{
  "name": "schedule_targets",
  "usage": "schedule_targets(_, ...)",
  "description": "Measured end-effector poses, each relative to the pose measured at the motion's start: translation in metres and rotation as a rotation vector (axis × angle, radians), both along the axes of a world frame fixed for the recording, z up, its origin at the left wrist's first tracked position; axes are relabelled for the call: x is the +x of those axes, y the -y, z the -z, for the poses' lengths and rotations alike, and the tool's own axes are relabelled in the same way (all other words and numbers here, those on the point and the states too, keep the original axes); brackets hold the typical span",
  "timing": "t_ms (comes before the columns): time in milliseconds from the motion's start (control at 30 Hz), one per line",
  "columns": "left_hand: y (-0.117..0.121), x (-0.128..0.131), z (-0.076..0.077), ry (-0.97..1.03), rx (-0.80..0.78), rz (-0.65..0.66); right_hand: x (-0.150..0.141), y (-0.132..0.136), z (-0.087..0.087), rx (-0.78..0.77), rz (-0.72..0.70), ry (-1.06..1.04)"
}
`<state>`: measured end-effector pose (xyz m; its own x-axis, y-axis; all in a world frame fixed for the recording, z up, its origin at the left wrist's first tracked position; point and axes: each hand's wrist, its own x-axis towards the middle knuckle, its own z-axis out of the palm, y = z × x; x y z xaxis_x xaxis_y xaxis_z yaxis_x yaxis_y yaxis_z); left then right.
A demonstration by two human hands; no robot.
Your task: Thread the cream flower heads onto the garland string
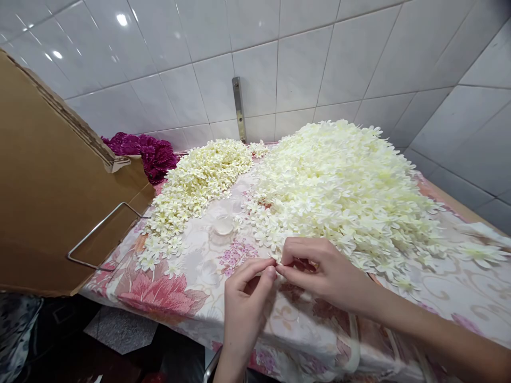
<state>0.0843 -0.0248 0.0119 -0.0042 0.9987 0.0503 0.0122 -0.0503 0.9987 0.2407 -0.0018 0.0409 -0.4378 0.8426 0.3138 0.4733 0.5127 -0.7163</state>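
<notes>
My left hand [248, 292] and my right hand [325, 271] meet at their fingertips over the near part of the table. Both are closed in a pinch on a small white artificial flower [276, 257], mostly hidden by the fingers. Just beyond my right hand rises a big heap of loose white artificial flowers [339, 181], wide-petalled and pale yellow at the centre. Left of it lies a lower, curved heap of smaller cream flowers [199, 173]. Between the two heaps stands a small clear, shallow dish [223, 225].
A floral tablecloth [167, 292] covers the table. A large cardboard box [59, 186] with a metal wire handle [96, 229] stands at the left edge. Behind it lie magenta flowers [147, 151]. White wall tiles [303, 64] carry a metal bracket [238, 109] at the back.
</notes>
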Motion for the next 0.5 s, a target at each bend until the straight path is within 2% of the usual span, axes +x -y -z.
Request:
schedule_targets(167, 0.0000, -0.0009, -0.0017, 0.035, -0.037, 0.065, 0.0054, -0.0008, 0.0000, -0.121, -0.040, -0.049)
schedule_targets(367, 0.0022, 0.0043, -0.0044, 0.196, -0.063, -0.026, 0.0055, -0.0021, -0.0024, -0.145, -0.036, -0.042)
schedule_targets(500, 0.0028, 0.0060, -0.0050, 0.126, -0.005, -0.053, 0.0020, -0.0010, -0.0034, -0.116, 0.004, -0.006)
